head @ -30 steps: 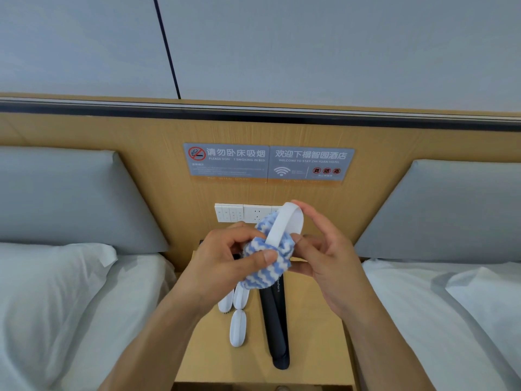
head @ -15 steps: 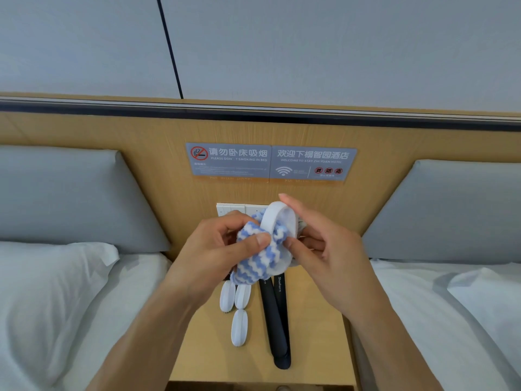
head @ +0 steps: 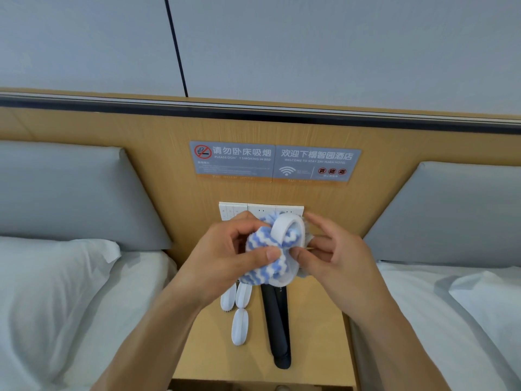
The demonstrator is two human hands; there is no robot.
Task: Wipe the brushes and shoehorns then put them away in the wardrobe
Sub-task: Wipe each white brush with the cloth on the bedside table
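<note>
White brush (head: 287, 235) pinched in my right hand (head: 335, 258), long axis 12–6, left hand (head: 225, 255) gripping cloth (head: 265, 263) at its 9.

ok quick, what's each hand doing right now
Left hand: closed, gripping the blue and white cloth against the white brush.
Right hand: closed, pinching the white brush.

Wooden headboard (head: 146, 142) between grey cushions (head: 64, 193), white pillows (head: 42, 283).
</note>
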